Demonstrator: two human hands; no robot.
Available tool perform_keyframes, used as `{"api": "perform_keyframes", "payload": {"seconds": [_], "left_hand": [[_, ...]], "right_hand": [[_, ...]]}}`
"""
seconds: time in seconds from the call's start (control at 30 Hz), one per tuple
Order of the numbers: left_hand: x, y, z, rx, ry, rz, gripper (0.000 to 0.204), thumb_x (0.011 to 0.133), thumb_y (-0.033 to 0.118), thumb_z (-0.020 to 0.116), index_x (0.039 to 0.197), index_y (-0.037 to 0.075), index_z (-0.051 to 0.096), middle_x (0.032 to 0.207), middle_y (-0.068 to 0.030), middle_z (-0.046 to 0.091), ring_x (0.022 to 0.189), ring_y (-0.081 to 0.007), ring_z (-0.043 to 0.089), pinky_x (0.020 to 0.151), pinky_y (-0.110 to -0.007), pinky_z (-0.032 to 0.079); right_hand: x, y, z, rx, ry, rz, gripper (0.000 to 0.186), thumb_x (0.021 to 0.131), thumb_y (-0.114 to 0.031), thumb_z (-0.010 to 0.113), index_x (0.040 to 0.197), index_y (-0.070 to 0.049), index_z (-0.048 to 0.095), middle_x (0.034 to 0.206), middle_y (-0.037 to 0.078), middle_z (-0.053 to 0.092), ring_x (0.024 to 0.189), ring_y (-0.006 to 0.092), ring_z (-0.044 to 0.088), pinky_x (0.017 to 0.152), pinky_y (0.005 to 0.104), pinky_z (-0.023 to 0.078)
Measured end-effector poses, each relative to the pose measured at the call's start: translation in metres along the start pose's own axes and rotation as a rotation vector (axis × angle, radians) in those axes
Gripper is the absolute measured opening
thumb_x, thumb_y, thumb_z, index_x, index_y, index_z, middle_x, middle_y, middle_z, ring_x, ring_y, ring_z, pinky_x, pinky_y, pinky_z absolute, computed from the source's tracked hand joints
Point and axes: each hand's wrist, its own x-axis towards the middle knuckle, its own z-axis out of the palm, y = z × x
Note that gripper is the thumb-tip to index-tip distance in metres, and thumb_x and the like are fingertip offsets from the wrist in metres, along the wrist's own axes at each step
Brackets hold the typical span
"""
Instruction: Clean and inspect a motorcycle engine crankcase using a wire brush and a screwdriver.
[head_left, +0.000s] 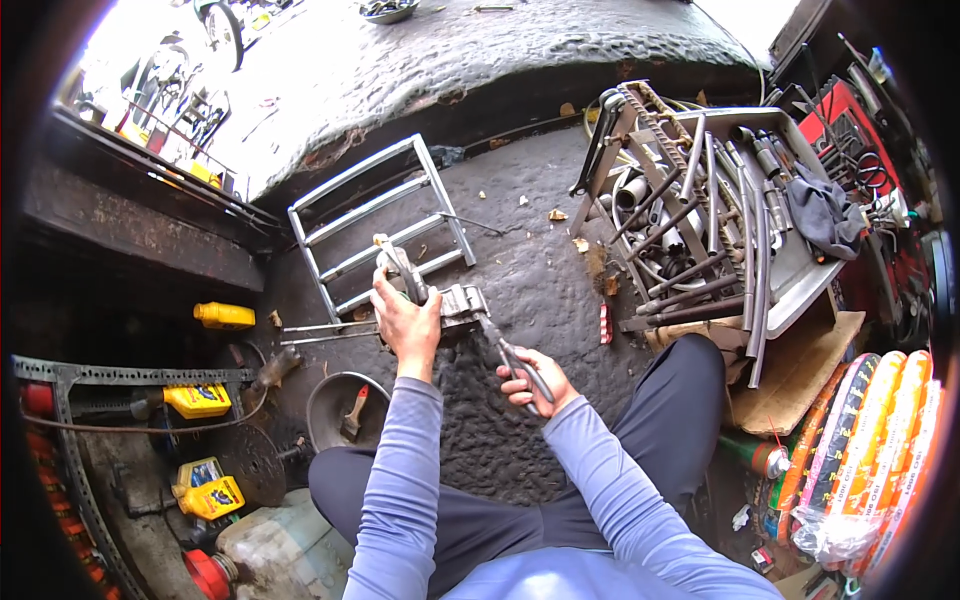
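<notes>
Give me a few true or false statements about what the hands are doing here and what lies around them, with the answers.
1. The left hand grips a grey metal part. True.
2. The right hand is empty. False: it holds pliers.
3. The pliers reach the metal part. True.
4. A metal rack lies on the ground beyond the hands. True.
5. The yellow bottles stand to the person's right. False: to the left.

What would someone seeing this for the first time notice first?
At centre, the left hand grips a grey metal part while the right hand works pliers against it. To the right, a tray heaped with pipes and rods draws the eye. Yellow oil bottles stand out at the lower left.
</notes>
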Motion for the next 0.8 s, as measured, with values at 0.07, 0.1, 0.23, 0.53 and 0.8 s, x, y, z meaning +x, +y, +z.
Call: {"api": "perform_keyframes", "payload": {"seconds": [0.07,0.1,0.23,0.53,0.8], "left_hand": [[0.003,-0.001,0.000,0.009,-0.001,-0.022,0.076,0.070,0.020,0.076,0.134,0.009,0.036,0.122,-0.0255,0.054,0.111,-0.0438,0.056,0.094,-0.049,0.044],[0.004,-0.002,0.002,0.006,-0.002,-0.020,0.076,0.070,0.020,0.076,0.134,0.009,0.036,0.122,-0.0255,0.054,0.111,-0.0438,0.056,0.094,-0.049,0.044],[0.006,-0.002,-0.001,-0.030,-0.024,-0.006,0.076,0.071,0.022,0.075,0.134,0.008,0.036,0.121,-0.0255,0.054,0.111,-0.0431,0.056,0.095,-0.048,0.044],[0.011,-0.027,-0.014,0.008,-0.001,-0.097,0.078,0.070,0.023,0.076,0.135,0.008,0.035,0.126,-0.0266,0.052,0.115,-0.0422,0.054,0.096,-0.047,0.043],[0.015,-0.027,-0.008,-0.029,0.014,-0.069,0.078,0.069,0.024,0.078,0.133,0.006,0.036,0.123,-0.0261,0.054,0.114,-0.0414,0.055,0.096,-0.046,0.043]], "right_hand": [[-0.003,0.012,0.022,-0.495,0.250,-0.174,0.032,0.094,-0.023,0.054,0.125,-0.016,0.055,0.080,0.001,0.053,0.055,0.0093,0.045,0.042,0.0255,0.034],[-0.002,0.013,0.027,-0.754,0.358,-0.260,0.038,0.093,-0.021,0.056,0.130,-0.017,0.054,0.080,0.001,0.054,0.055,0.0094,0.046,0.042,0.0258,0.035],[0.007,0.028,0.021,-0.936,0.438,-0.385,0.048,0.091,-0.020,0.060,0.138,-0.020,0.051,0.081,0.001,0.055,0.053,0.0101,0.047,0.041,0.0259,0.037],[0.014,0.037,0.019,-1.878,0.949,-0.643,0.062,0.085,-0.028,0.064,0.141,-0.012,0.046,0.104,0.025,0.063,0.100,0.0420,0.064,0.089,0.0464,0.049],[0.022,0.024,-0.005,-1.576,0.709,-0.734,0.058,0.085,-0.025,0.063,0.138,-0.008,0.049,0.118,0.025,0.062,0.109,0.0406,0.061,0.094,0.0440,0.048]]}}
